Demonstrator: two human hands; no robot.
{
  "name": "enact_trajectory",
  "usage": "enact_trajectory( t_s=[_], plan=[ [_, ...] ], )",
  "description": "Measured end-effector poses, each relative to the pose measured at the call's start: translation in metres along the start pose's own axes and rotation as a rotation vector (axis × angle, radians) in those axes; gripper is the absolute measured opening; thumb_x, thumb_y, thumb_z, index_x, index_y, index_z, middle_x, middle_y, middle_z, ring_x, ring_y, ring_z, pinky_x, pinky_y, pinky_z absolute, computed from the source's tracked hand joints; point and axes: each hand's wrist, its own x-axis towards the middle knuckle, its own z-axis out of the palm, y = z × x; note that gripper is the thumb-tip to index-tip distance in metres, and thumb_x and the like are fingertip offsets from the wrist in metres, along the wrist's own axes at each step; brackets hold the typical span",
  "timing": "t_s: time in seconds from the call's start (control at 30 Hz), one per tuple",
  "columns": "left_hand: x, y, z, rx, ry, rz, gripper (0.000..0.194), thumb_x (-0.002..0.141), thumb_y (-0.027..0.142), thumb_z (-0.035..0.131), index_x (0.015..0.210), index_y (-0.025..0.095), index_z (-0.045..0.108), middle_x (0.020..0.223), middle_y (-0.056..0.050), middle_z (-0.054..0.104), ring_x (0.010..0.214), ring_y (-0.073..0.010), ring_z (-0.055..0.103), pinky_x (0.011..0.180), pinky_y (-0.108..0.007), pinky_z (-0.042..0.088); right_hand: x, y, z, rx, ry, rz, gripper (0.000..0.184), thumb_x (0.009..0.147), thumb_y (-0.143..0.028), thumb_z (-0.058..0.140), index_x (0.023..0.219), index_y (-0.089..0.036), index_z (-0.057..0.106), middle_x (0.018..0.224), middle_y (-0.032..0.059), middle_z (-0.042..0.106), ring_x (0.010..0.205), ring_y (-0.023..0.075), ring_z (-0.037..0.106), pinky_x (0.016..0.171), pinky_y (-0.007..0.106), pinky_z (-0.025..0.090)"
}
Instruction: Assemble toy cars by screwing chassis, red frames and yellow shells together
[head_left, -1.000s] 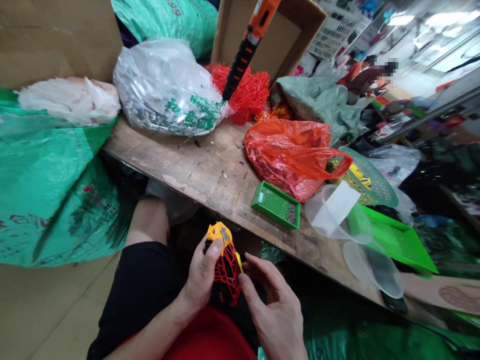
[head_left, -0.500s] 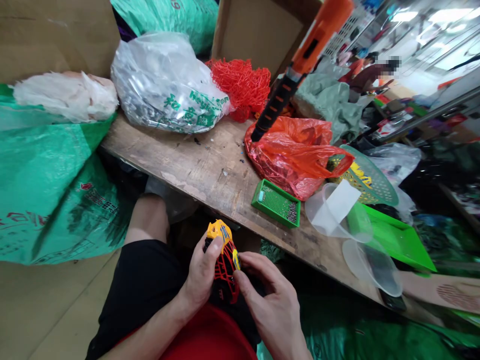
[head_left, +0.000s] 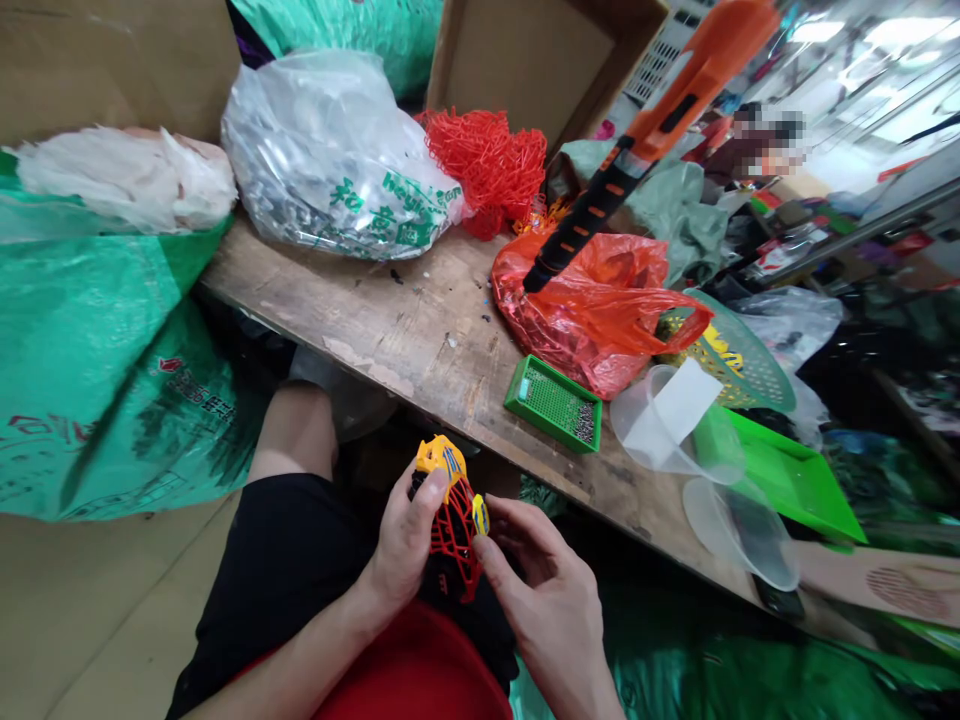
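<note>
My left hand [head_left: 405, 545] is closed round a toy car [head_left: 454, 540] above my lap. The car has a yellow front, a red lattice frame and black parts, including what looks like a wheel. My right hand [head_left: 551, 575] pinches a small yellow piece with blue marks [head_left: 480, 514] between thumb and fingers, close against the car's right side. Whether that piece touches the frame, I cannot tell. Below both hands lies something red [head_left: 412, 670], perhaps a container.
An orange and black power screwdriver [head_left: 637, 140] hangs tilted over a red plastic bag [head_left: 585, 330]. On the wooden table [head_left: 375, 310] stand a green basket of small screws [head_left: 551, 437], clear tubs [head_left: 637, 410], a green tray [head_left: 802, 480] and a bag of grey parts [head_left: 322, 160].
The yellow piece has shifted slightly right, away from the frame, with my right fingers. The hanging screwdriver has swung to the right. My left hand keeps its grip on the car.
</note>
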Motion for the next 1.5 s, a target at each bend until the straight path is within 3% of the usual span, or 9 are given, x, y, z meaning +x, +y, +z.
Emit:
enact_trajectory(
  t_s=[0.53,0.9,1.3,1.5],
  plan=[
    [0.000,-0.003,0.000,0.009,0.018,-0.005,0.040,0.081,0.058,0.071,0.089,0.019,0.069,0.079,0.000,0.067,0.075,-0.0191,0.063,0.072,-0.030,0.054,0.001,0.004,0.000,-0.121,-0.063,-0.132,0.021,0.084,-0.028,0.075,0.104,-0.025,0.079,0.106,0.0077,0.073,0.096,0.0213,0.072,0.088,0.034,0.061],
    [0.001,-0.009,-0.003,-0.007,0.005,-0.018,0.039,0.084,0.059,0.068,0.090,0.020,0.068,0.080,0.001,0.065,0.076,-0.0173,0.060,0.071,-0.028,0.052,0.006,0.003,-0.004,-0.030,-0.146,0.001,0.025,0.080,-0.028,0.078,0.105,-0.028,0.081,0.106,0.0059,0.072,0.094,0.0210,0.071,0.086,0.034,0.059],
    [0.000,-0.012,-0.002,-0.065,0.036,-0.029,0.043,0.079,0.060,0.072,0.086,0.019,0.066,0.077,0.000,0.067,0.071,-0.0167,0.061,0.066,-0.028,0.052,-0.001,0.000,-0.003,-0.164,-0.173,-0.104,0.021,0.092,-0.029,0.066,0.106,-0.027,0.081,0.104,0.0065,0.071,0.096,0.0186,0.069,0.085,0.027,0.056],
    [0.000,-0.011,0.001,-0.076,0.058,-0.034,0.045,0.077,0.061,0.072,0.083,0.017,0.067,0.074,0.001,0.065,0.066,-0.0139,0.058,0.064,-0.026,0.050,0.003,0.002,-0.006,-0.011,-0.179,-0.004,0.019,0.087,-0.031,0.071,0.102,-0.028,0.082,0.100,0.0058,0.070,0.089,0.0181,0.070,0.075,0.026,0.057]
  ],
)
